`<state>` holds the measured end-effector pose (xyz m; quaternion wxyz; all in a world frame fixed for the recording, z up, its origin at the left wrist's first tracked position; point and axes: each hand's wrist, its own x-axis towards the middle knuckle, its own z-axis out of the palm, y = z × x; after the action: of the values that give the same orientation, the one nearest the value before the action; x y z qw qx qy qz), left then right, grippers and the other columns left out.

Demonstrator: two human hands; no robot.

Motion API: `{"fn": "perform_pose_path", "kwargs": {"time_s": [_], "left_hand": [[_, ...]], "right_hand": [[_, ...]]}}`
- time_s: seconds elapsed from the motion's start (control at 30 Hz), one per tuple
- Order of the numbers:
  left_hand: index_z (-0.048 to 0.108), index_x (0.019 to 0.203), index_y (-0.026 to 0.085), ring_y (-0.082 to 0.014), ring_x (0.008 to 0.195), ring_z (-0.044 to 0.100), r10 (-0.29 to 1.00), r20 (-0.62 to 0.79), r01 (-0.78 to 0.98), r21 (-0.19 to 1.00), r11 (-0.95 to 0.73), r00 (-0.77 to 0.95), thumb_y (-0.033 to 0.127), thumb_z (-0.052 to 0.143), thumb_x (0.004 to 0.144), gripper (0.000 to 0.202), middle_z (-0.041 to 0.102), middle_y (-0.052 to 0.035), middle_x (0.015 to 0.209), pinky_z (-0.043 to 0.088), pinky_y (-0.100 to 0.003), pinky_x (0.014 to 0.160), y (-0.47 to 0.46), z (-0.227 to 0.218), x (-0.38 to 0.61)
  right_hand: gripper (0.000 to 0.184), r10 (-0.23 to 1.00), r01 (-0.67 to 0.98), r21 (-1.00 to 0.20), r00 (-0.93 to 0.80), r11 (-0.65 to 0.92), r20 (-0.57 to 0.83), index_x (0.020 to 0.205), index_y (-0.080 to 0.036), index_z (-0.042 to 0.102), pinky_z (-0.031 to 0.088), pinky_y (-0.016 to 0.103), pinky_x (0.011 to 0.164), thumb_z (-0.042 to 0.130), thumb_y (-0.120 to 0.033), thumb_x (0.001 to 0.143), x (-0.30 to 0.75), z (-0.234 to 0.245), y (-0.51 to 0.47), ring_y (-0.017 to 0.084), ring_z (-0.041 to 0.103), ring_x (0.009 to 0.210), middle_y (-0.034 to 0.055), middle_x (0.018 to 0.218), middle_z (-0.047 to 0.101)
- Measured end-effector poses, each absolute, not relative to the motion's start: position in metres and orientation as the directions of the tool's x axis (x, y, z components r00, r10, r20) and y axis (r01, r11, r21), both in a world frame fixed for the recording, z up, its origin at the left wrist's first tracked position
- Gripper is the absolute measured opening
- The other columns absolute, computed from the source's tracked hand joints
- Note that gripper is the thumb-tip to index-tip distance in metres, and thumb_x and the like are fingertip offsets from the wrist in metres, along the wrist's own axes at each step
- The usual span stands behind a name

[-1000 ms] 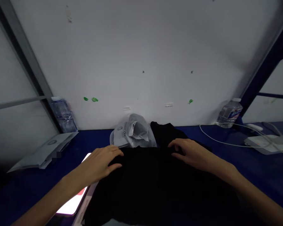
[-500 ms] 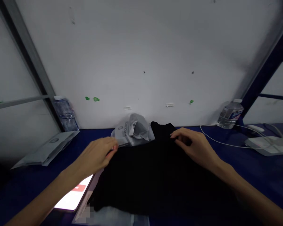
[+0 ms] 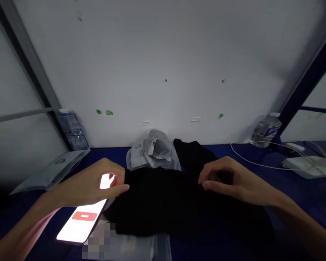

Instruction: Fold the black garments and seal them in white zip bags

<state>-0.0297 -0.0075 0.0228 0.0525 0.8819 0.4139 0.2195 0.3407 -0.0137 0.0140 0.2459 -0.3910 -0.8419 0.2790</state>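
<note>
A black garment (image 3: 157, 203), its exact kind unclear, lies spread over the blue table in front of me. My left hand (image 3: 89, 183) pinches its far left corner between thumb and fingers. At the garment's upper right, my right hand (image 3: 236, 179) has thumb and fingertips closed on the black fabric. Behind this, a black fabric part (image 3: 194, 152) reaches back toward the wall; I cannot tell whether it is a sleeve or a separate piece. Under the near edge lies a clear plastic bag (image 3: 136, 246). A lit phone (image 3: 83, 221) rests beneath my left wrist.
Grey printed plastic bags (image 3: 157, 148) sit against the white wall. Another flat bag (image 3: 51, 172) lies at left near a water bottle (image 3: 74, 130). At right are a second bottle (image 3: 266, 130), a white cable (image 3: 250, 163) and a power strip (image 3: 306, 166).
Both hands have come nearer to me, drawing the garment's far edge with them. More of the black fabric at the back right and of the phone screen shows.
</note>
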Motion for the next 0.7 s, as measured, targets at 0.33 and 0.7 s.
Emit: {"fn": "perform_pose_path", "kwargs": {"time_s": [0.33,0.7], "left_hand": [[0.062,0.106,0.027,-0.0192,0.077,0.064,0.797,0.06,0.766,0.242,-0.596,0.601,0.031,0.066,0.086,0.02,0.067,0.0005,0.098,0.042,-0.028,0.065,0.0,-0.016,-0.012],[0.051,0.08,0.022,-0.0156,0.065,0.053,0.838,0.075,0.807,0.235,-0.542,0.541,0.007,0.04,0.088,0.02,0.06,0.0019,0.078,0.032,-0.028,0.058,-0.001,-0.003,-0.023]], "right_hand": [[0.006,0.838,0.759,-0.359,-0.515,0.543,0.178,0.083,-0.023,0.07,0.045,0.025,0.056,0.073,-0.029,0.084,0.331,-0.022,0.011,0.015,0.06,0.063,-0.0001,0.074,0.068],[0.022,0.706,0.759,-0.368,-0.164,0.536,0.689,0.084,-0.022,0.068,0.046,0.031,0.058,0.062,-0.042,0.09,0.348,0.001,0.013,0.017,0.056,0.058,0.0034,0.074,0.068]]}}
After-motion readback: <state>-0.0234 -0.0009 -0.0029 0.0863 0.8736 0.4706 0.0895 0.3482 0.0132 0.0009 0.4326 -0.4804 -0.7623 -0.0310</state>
